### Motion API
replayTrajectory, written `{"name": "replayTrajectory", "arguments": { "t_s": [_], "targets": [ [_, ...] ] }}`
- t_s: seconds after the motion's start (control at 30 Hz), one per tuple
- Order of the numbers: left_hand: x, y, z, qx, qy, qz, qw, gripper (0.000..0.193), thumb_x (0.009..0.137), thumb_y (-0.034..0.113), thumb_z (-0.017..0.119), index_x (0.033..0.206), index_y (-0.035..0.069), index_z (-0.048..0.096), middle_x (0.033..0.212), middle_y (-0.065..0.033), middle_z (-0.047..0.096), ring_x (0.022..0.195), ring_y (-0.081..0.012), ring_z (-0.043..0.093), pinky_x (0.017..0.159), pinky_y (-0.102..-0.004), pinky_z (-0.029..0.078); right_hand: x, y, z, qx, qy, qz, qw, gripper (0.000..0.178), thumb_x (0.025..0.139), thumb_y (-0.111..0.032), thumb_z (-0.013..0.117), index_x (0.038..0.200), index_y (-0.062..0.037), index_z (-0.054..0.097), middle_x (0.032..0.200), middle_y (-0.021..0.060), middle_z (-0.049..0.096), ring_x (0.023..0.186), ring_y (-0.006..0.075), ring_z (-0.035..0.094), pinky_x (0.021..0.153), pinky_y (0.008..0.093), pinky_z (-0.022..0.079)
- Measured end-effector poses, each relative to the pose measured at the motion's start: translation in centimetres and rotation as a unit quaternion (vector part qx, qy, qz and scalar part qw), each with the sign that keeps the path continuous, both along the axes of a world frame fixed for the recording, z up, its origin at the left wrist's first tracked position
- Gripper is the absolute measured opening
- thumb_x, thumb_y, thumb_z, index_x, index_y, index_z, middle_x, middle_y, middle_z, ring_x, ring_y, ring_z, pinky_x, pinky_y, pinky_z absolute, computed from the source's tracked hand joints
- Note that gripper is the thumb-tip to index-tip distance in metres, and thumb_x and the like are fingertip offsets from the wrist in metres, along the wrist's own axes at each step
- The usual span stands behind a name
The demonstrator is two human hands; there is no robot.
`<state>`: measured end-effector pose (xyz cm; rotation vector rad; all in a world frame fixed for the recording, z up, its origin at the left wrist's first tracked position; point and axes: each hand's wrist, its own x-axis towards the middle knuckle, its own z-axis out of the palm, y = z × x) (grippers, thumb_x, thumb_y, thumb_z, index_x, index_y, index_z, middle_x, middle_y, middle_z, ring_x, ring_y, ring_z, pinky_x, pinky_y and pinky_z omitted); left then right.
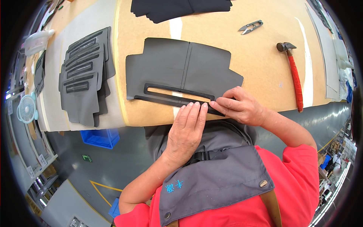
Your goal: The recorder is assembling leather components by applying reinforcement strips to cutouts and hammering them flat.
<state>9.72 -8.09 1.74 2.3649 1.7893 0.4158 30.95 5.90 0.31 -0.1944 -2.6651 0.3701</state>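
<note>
Tan surface extends across the work area; its near edge curves in front of the person, and a pale gray mat covers its left part. Gray sheet lies flat near the middle of the near edge, with a dark-framed slot and a black strip along its near side. The right end of the strip reaches the edge of the surface. A broad band of tan surface separates the sheet from the hammer at right; another separates it from the snips, beyond and to the right. At left, a narrow gap lies between the sheet and a pile of slotted gray pieces. Dark sheets occupy the far side.

Left hand: fingers extended, side by side, fingertips resting on the strip without gripping. Right hand: fingers bent, tips close together and touching the sheet at the right end of the slot; whether they pinch it cannot be told.

Containers: a blue bin sits below the near edge, left; a clear tub stands at far left. Contents of both cannot be made out.
</note>
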Motion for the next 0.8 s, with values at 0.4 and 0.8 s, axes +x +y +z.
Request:
{"name": "replayTrajectory", "arguments": {
  "t_s": [0.4, 0.8],
  "targets": [
    [2.7, 2.3, -0.4, 0.031, 0.022, 0.031, 0.999, 0.052, 0.084, 0.004, 0.065, 0.136, -0.002, 0.061, 0.132, -0.0154, 0.058, 0.124, -0.028, 0.056, 0.105, -0.0377, 0.049, 10.0, 5.5, 2.3, 0.134, -0.031, -0.508, 0.85, 0.037, 0.099, -0.021, 0.07, 0.129, -0.0007, 0.066, 0.125, 0.0145, 0.063, 0.1, 0.0284, 0.065, 0.088, 0.0375, 0.054],
    [-2.7, 0.0, -0.7, 0.067, -0.089, 0.093, 0.989, 0.039, 0.091, 0.004, 0.07, 0.13, 0.005, 0.067, 0.13, -0.0134, 0.059, 0.12, -0.0338, 0.059, 0.101, -0.0441, 0.049, 6.7, 0.9, 6.1, -0.339, -0.016, -0.515, 0.787, 0.035, 0.097, -0.013, 0.07, 0.128, -0.0023, 0.056, 0.096, 0.013, 0.066, 0.08, 0.023, 0.064, 0.072, 0.0341, 0.052]
  ]
}}
